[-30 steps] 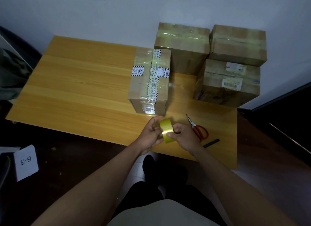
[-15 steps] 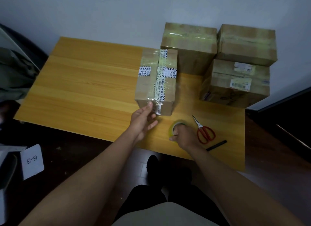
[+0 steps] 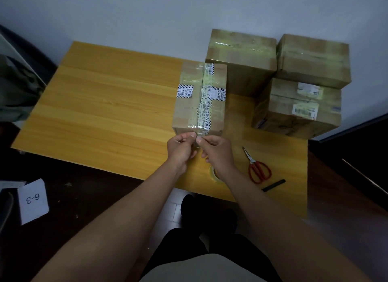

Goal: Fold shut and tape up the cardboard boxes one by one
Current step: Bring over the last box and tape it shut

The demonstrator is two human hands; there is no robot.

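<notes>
Both hands meet at the near top edge of the box [image 3: 200, 105], which stands on the bench [image 3: 105, 105] in front of the person, left of and just before the three other boxes; the left hand [image 3: 181, 148] has thumb and forefinger pinched together at that edge, and the right hand [image 3: 217, 150] pinches the same spot from the other side, its remaining fingers curled under; what they pinch looks like a loose tail of clear tape hanging off the front face, though the tape is so pale against the cardboard that I cannot be sure of it. The grip reads as a fine, two-sided one, suited to pulling a strip taut or peeling it before pressing it down; the box sits close to the bench edge, which probably keeps its front face within reach.

The roll [image 3: 214, 173] lies flat on the bench, mostly hidden behind the right wrist, so whether a strip runs from it to the fingers cannot be told; the scissors [image 3: 257, 167] and a black pen [image 3: 273, 185] lie to the right, near enough to be picked up for a cut.

The stack [image 3: 294, 80] at the wall, already wrapped in tape, seems parked clear of the work; its lower rear parts are hidden; the card [image 3: 33, 200] marked 6-3 sits on the dark floor at left, the light too dim to show much round it.
</notes>
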